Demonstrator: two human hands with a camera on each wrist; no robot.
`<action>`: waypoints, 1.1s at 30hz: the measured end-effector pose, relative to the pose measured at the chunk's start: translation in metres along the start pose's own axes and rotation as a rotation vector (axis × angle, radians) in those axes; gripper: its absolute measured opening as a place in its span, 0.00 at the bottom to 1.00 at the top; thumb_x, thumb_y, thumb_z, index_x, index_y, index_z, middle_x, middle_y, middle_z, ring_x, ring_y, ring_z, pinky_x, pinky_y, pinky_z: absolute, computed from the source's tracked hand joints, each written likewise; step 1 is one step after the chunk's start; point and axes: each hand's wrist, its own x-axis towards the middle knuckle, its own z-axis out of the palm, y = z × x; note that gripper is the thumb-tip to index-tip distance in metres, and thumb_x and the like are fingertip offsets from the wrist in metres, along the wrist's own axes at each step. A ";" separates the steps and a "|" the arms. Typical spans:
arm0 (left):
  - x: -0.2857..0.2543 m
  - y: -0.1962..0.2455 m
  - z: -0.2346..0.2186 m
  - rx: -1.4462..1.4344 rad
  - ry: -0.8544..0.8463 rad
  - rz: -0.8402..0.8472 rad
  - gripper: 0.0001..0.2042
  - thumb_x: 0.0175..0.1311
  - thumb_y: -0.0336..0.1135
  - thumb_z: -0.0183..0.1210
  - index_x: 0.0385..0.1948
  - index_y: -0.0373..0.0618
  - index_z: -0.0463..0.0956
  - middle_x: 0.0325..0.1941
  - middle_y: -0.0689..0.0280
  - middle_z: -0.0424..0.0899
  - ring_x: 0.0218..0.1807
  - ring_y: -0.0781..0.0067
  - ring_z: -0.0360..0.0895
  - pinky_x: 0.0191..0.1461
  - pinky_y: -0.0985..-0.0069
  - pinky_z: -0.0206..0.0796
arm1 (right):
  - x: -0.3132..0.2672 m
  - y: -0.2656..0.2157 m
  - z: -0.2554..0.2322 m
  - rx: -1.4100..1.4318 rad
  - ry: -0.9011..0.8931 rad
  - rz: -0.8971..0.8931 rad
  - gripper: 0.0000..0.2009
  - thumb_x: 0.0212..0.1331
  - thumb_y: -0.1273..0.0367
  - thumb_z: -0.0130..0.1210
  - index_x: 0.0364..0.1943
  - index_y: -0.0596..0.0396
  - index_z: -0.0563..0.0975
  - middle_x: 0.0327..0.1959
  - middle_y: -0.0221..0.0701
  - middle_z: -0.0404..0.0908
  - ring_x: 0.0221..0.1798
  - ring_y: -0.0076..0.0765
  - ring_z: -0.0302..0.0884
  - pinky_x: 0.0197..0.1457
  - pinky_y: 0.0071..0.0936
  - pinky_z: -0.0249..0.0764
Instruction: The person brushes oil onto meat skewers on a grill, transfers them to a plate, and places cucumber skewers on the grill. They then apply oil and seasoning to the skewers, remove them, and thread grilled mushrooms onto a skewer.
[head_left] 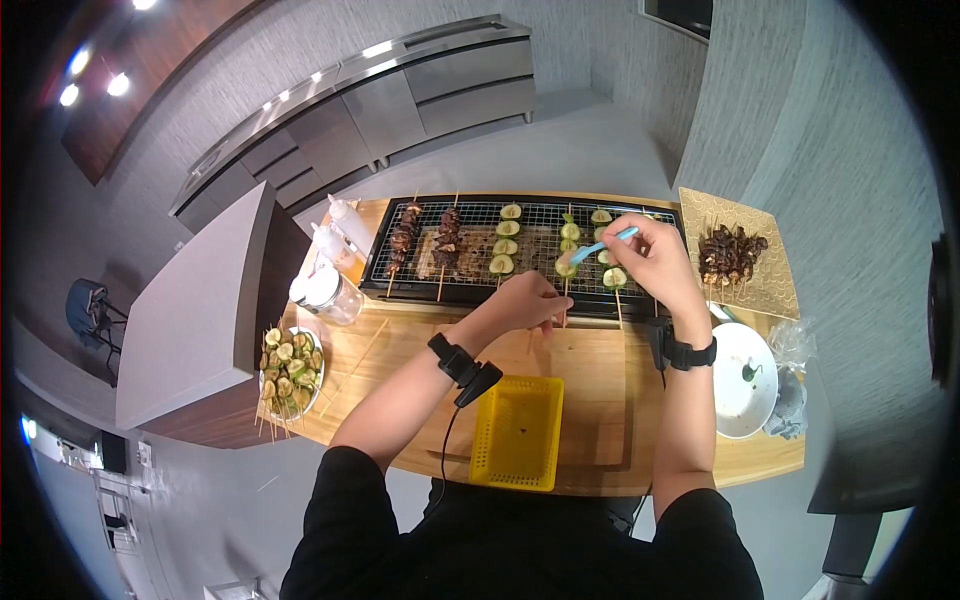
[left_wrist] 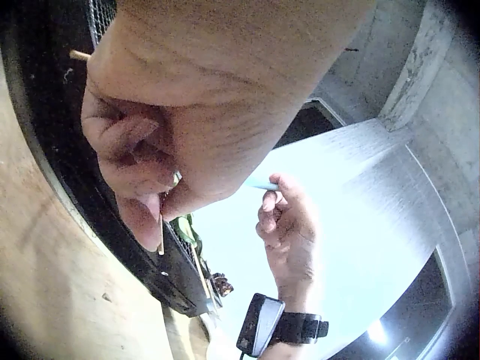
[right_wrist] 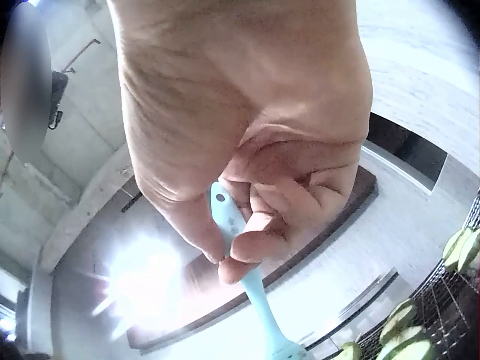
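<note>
My right hand (head_left: 650,262) grips the handle of a light blue basting brush (head_left: 607,244). The brush head rests over the lowest slice of a skewer of green-skinned vegetable slices (head_left: 570,230) on the grill (head_left: 470,300). At the front edge of the grill, my left hand (head_left: 528,302) pinches that skewer's wooden stick between thumb and fingers. In the right wrist view, the brush handle (right_wrist: 259,300) passes between thumb and curled fingers. The left wrist view shows the stick (left_wrist: 160,238) coming out below the left fingertips. More vegetable skewers (head_left: 505,240) lie on both sides.
Two dark meat skewers (head_left: 448,240) lie on the grill's left. Squeeze bottles (head_left: 345,225) and a jar (head_left: 333,295) stand left, near a plate of vegetable skewers (head_left: 318,385). A yellow basket (head_left: 518,430) sits in front; a white bowl (head_left: 740,400) and gold board (head_left: 775,270) with meat skewers are right.
</note>
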 end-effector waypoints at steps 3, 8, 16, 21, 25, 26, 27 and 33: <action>0.000 0.000 0.000 0.007 -0.001 -0.008 0.20 0.75 0.46 0.62 0.27 0.40 0.88 0.23 0.66 0.88 0.25 0.78 0.87 0.24 0.79 0.70 | -0.003 -0.005 -0.002 0.009 -0.017 -0.010 0.02 0.68 0.74 0.63 0.39 0.57 0.85 0.22 0.20 0.81 0.23 0.10 0.65 0.26 0.18 0.59; -0.004 0.002 0.002 0.026 0.006 0.012 0.19 0.74 0.45 0.62 0.27 0.39 0.88 0.25 0.66 0.89 0.25 0.77 0.88 0.26 0.79 0.72 | -0.006 -0.004 -0.003 0.027 0.003 -0.013 0.02 0.69 0.74 0.63 0.38 0.57 0.84 0.22 0.20 0.81 0.23 0.10 0.66 0.26 0.18 0.59; -0.016 0.012 0.003 0.158 0.007 0.064 0.20 0.74 0.47 0.62 0.26 0.40 0.88 0.25 0.68 0.89 0.25 0.79 0.85 0.29 0.76 0.72 | -0.016 -0.015 -0.032 0.161 0.186 0.063 0.05 0.71 0.70 0.64 0.41 0.56 0.85 0.23 0.20 0.81 0.26 0.10 0.71 0.28 0.17 0.62; -0.016 0.035 0.010 -0.022 -0.139 0.071 0.19 0.73 0.49 0.62 0.31 0.42 0.86 0.28 0.70 0.89 0.25 0.80 0.79 0.30 0.76 0.68 | -0.032 -0.029 -0.049 0.173 0.275 0.046 0.04 0.72 0.70 0.64 0.41 0.56 0.85 0.22 0.18 0.77 0.26 0.09 0.69 0.29 0.15 0.61; -0.010 0.046 0.023 -0.143 -0.208 0.016 0.19 0.71 0.51 0.64 0.44 0.42 0.84 0.40 0.69 0.88 0.31 0.78 0.83 0.36 0.77 0.70 | -0.043 -0.027 -0.060 0.035 0.282 0.034 0.05 0.70 0.69 0.65 0.41 0.57 0.84 0.22 0.17 0.77 0.25 0.11 0.66 0.29 0.18 0.61; -0.015 0.057 0.023 -0.154 -0.218 -0.011 0.20 0.71 0.52 0.64 0.47 0.43 0.84 0.43 0.69 0.88 0.33 0.78 0.83 0.37 0.77 0.70 | -0.045 -0.027 -0.061 0.019 0.288 0.051 0.06 0.69 0.69 0.66 0.40 0.58 0.84 0.22 0.19 0.78 0.25 0.11 0.66 0.28 0.19 0.61; -0.017 0.064 0.024 -0.166 -0.227 -0.038 0.21 0.70 0.52 0.64 0.50 0.43 0.83 0.46 0.68 0.87 0.35 0.78 0.84 0.39 0.76 0.70 | -0.046 -0.024 -0.063 -0.004 0.277 0.042 0.06 0.69 0.69 0.65 0.40 0.58 0.84 0.22 0.20 0.78 0.24 0.12 0.66 0.28 0.19 0.61; -0.003 0.061 0.038 -0.331 -0.310 -0.077 0.22 0.69 0.54 0.65 0.54 0.47 0.82 0.49 0.71 0.84 0.40 0.77 0.84 0.41 0.77 0.69 | -0.045 -0.015 -0.065 -0.072 0.170 0.035 0.06 0.69 0.70 0.65 0.39 0.59 0.83 0.19 0.22 0.76 0.22 0.13 0.65 0.25 0.22 0.60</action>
